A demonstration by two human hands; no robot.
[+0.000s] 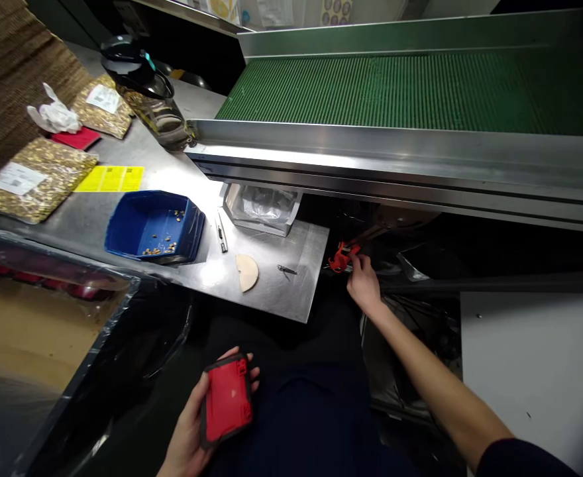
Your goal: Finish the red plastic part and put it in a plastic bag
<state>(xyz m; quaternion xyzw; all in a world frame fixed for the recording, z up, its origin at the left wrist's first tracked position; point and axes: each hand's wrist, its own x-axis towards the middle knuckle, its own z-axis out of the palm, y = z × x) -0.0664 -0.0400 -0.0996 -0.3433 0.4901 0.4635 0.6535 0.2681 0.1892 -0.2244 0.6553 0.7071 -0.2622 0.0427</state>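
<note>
In the lower middle, my left hand (pixel 195 414) is closed around a small red flat case with a dark rim (pixel 229 397), thumb on one side and fingers on the other. My right hand (pixel 364 285) reaches out past the corner of the metal table, below the conveyor. Its fingers are closed at an orange-red plastic piece (pixel 341 258) that looks like part of a tape dispenser; the rest of it fades into shadow. On the table nearby lie a half-round wooden disc (pixel 248 273), a small dark metal clip-like piece (pixel 286 269) and a utility knife (pixel 220 233).
A blue bin (pixel 147 225) with a few nuggets and a grey tray (pixel 264 209) stand on the metal table. Bags of golden pieces (pixel 38 179) and yellow labels (pixel 110 179) lie leftward. The green conveyor (pixel 381 89) crosses above; a white panel (pixel 534 371) is at right.
</note>
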